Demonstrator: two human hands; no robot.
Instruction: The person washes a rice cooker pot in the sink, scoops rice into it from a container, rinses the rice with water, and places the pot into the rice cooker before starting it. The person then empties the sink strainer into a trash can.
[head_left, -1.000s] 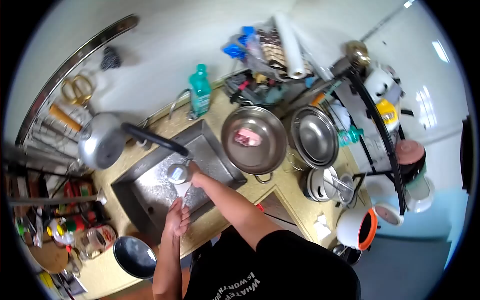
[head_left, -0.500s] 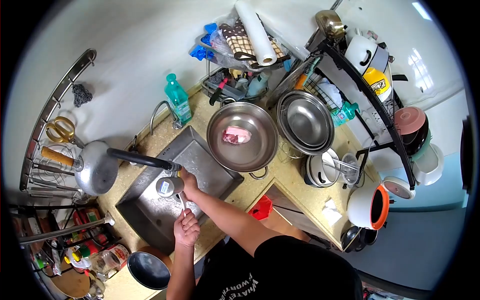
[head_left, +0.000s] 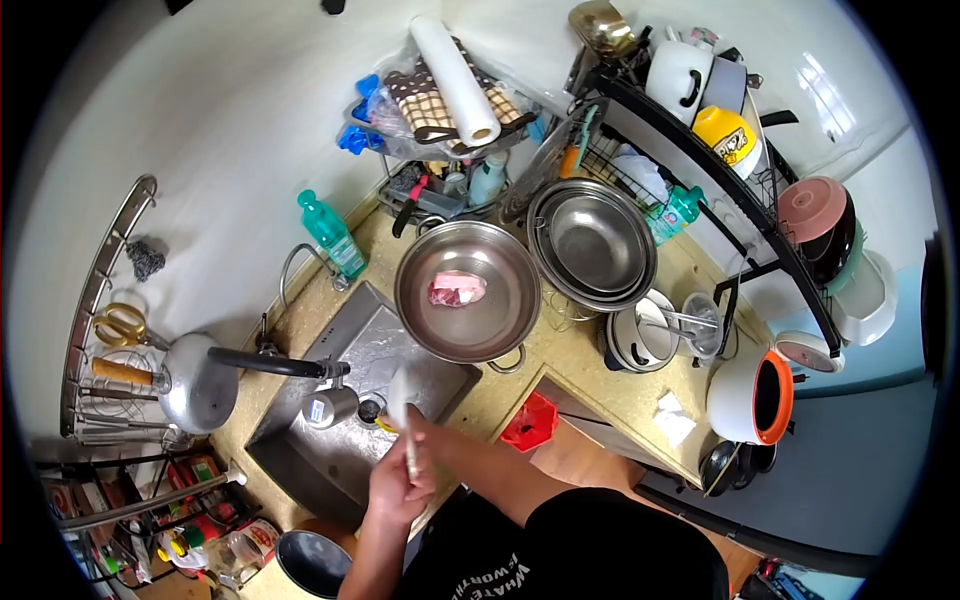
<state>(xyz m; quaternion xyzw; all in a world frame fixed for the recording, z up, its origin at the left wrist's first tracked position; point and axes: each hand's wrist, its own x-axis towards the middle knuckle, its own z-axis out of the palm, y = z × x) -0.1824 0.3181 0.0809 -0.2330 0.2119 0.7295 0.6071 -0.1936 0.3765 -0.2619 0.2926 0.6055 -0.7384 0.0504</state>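
Observation:
In the head view my left hand is closed around the handle of a pale, long-handled utensil. Its broad whitish end points up over the sink; motion blur hides its exact kind. My right hand is closed beside it, partly behind the utensil and smeared. A small yellow thing shows at its fingers, too little of it to name. Left of the hands, the faucet hangs over the basin. Beyond the sink, a piece of raw meat lies in a wide steel pan.
Nested steel bowls stand right of the pan. A green bottle is behind the sink. On the left wall hang gold-handled scissors and a metal pot. A dark pan sits at the near left, and a black shelf rises at right.
My hands have moved right and toward me, away from the faucet. The utensil's pale end now shows above my right hand. The camera view has shifted slightly.

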